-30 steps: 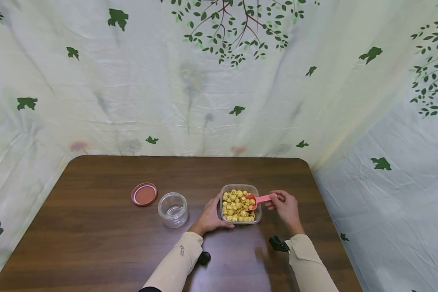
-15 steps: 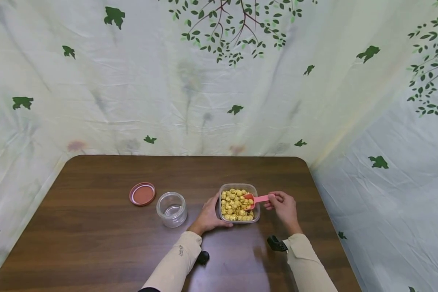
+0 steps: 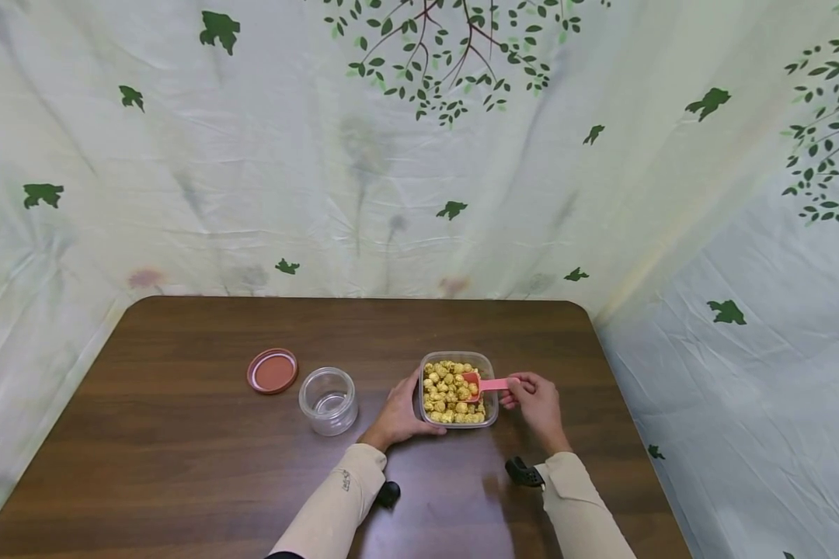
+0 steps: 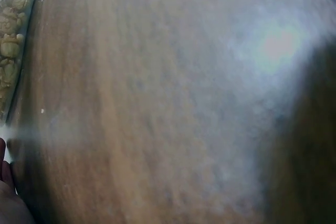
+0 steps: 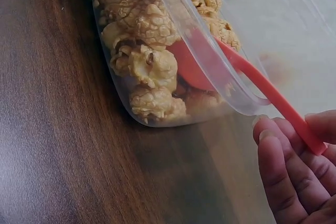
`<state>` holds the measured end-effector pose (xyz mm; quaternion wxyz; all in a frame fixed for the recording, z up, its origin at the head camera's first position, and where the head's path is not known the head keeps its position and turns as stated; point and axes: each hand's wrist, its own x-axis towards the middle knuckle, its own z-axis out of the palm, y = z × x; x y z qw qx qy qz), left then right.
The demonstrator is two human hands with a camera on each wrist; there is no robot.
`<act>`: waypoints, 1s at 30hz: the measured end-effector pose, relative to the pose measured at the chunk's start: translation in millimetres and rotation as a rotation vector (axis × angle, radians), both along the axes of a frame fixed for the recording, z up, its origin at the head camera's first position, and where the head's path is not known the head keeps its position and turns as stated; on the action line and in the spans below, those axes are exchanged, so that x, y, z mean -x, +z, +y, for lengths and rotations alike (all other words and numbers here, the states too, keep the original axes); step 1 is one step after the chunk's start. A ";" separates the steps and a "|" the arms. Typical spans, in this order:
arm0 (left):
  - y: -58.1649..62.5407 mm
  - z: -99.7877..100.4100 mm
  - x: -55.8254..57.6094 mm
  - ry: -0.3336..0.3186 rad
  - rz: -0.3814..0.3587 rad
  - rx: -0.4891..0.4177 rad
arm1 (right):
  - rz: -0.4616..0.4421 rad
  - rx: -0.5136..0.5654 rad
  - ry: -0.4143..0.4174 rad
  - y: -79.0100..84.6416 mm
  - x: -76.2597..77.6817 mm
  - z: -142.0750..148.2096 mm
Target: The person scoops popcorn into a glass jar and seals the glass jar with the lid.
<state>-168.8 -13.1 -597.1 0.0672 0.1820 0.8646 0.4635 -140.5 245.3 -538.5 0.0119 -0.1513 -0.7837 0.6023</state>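
Note:
A clear plastic container of popcorn stands on the table in the head view. My left hand holds it from the left, thumb along its near side and fingers on its left wall. From the right, my right hand pinches the handle of a pink scoop. The scoop's bowl is down among the popcorn, and its handle crosses the rim. In the right wrist view the scoop shows red through the clear wall. The left wrist view catches only a strip of popcorn and some fingers.
Left of the container stands a clear jar without its lid. Farther left lies a red round lid. The brown table backs onto a pale curtain printed with leaves.
My right hand has moved a little left and nearer to me, pushing the scoop deeper into the popcorn. My left hand stays on the container.

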 end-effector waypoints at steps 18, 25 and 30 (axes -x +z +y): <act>-0.8 -0.2 -0.4 -0.002 -0.002 0.009 | 0.025 0.003 0.003 -3.8 0.5 -1.8; -1.5 -0.4 -1.1 -0.004 -0.013 0.016 | 0.012 0.048 0.001 -4.6 -0.2 -3.0; -1.1 -0.5 -0.4 -0.001 -0.011 0.013 | 0.021 0.072 -0.004 -3.2 -0.2 -4.8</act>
